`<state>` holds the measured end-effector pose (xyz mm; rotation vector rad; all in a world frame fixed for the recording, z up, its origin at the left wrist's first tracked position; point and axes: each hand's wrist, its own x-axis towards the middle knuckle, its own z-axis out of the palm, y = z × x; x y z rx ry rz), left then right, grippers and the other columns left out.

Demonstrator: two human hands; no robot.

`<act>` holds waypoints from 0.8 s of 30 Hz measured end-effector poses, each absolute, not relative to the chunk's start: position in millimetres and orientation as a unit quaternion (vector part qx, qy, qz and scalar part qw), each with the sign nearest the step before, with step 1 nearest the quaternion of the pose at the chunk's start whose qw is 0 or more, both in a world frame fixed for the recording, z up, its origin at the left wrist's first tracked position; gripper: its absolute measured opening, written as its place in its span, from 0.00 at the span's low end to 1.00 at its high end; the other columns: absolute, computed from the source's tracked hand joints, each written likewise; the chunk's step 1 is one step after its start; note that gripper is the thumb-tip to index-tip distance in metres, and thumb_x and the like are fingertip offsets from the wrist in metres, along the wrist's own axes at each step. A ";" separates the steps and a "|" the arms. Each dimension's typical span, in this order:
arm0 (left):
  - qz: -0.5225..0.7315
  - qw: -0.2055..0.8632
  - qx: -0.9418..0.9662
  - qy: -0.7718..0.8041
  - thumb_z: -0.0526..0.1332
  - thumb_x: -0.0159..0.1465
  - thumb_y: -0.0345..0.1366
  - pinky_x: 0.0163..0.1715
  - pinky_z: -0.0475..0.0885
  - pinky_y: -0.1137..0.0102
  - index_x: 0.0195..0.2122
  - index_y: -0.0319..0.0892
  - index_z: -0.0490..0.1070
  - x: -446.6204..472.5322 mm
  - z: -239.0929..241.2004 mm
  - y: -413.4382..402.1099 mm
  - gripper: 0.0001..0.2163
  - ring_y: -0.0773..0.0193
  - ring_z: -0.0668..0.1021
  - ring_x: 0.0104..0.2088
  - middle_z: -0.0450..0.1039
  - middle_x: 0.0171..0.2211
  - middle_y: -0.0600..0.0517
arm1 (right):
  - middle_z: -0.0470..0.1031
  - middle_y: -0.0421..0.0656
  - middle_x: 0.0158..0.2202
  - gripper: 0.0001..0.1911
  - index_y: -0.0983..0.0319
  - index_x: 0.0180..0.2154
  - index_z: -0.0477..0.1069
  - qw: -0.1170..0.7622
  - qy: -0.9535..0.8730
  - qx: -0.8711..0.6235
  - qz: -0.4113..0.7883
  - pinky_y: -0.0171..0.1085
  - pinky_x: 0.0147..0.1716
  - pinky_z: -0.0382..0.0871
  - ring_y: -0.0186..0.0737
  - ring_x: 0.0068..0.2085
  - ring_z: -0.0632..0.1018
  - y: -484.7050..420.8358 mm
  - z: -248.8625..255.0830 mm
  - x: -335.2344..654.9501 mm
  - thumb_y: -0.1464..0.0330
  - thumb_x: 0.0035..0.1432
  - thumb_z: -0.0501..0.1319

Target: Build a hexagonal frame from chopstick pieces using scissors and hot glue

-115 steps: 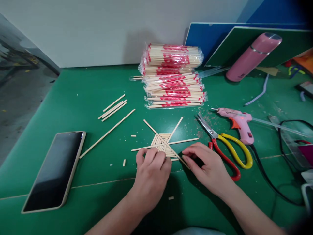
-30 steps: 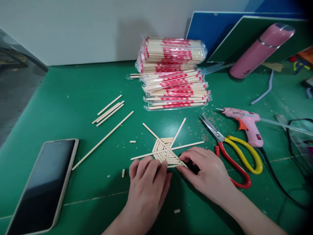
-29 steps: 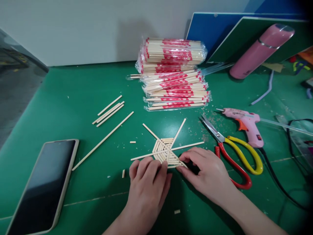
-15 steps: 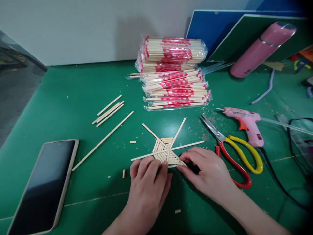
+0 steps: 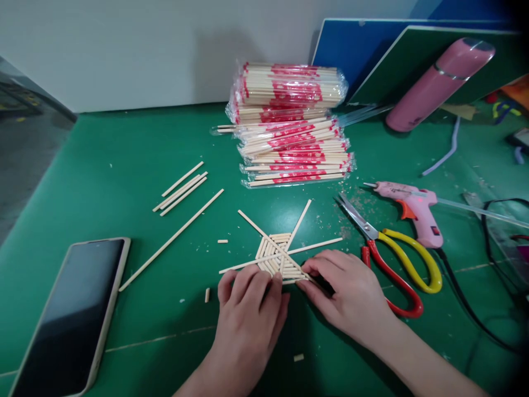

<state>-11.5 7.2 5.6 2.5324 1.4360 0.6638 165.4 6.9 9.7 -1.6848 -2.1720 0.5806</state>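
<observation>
A flat lattice of wooden chopsticks (image 5: 268,256) lies on the green tabletop, with long sticks crossing at its middle and shorter pieces laid in rows between them. Curled over its near edge, my left hand (image 5: 250,309) has thumb and fingers closed on the stick ends there; the fingertips partly hide that edge. My right hand (image 5: 345,292) pinches the lower right corner between thumb and forefinger, where a crossing stick ends. Right of that hand lie scissors (image 5: 374,234) with one red and one yellow handle, blades apart.
Loose cut sticks (image 5: 184,193) and a longer chopstick (image 5: 171,240) lie left, near a phone (image 5: 68,325). Wrapped chopsticks (image 5: 289,132) are piled behind. To the right are a pink glue gun (image 5: 413,207) with its cable and a pink flask (image 5: 440,85). Small offcuts (image 5: 207,295) are scattered about.
The whole view has shifted very slightly. Both hands keep their hold on the lattice, and nothing on the table has visibly moved.
</observation>
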 end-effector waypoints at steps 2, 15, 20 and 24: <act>0.220 0.078 0.847 0.478 0.54 0.59 0.32 0.40 0.59 0.62 0.35 0.41 0.70 -12.1 5.5 6.8 0.07 0.59 0.69 0.39 0.71 0.32 0.50 | 0.70 0.42 0.29 0.09 0.60 0.32 0.70 0.167 -0.764 -0.591 0.197 0.35 0.31 0.58 0.37 0.32 0.70 7.2 10.0 165.0 0.63 0.55 0.54; 0.191 0.061 0.849 0.488 0.54 0.59 0.34 0.40 0.57 0.58 0.31 0.41 0.70 -5.4 9.7 8.7 0.06 0.58 0.69 0.36 0.71 0.28 0.51 | 0.71 0.41 0.32 0.06 0.59 0.35 0.69 0.172 -0.773 -0.566 0.230 0.35 0.35 0.62 0.37 0.35 0.71 8.4 18.1 171.6 0.69 0.53 0.56; 0.182 0.048 0.854 0.484 0.54 0.59 0.34 0.40 0.57 0.58 0.31 0.41 0.70 -5.2 10.2 9.0 0.06 0.58 0.70 0.37 0.71 0.29 0.50 | 0.71 0.41 0.32 0.07 0.59 0.36 0.69 0.170 -0.784 -0.548 0.239 0.34 0.34 0.63 0.36 0.35 0.71 9.3 21.2 173.5 0.70 0.52 0.56; 0.182 0.045 0.853 0.488 0.54 0.60 0.34 0.40 0.57 0.59 0.31 0.40 0.69 -4.9 10.3 8.6 0.06 0.59 0.70 0.37 0.71 0.29 0.50 | 0.72 0.41 0.32 0.08 0.59 0.36 0.69 0.174 -0.792 -0.540 0.227 0.34 0.34 0.64 0.36 0.36 0.72 10.0 22.6 173.6 0.72 0.52 0.55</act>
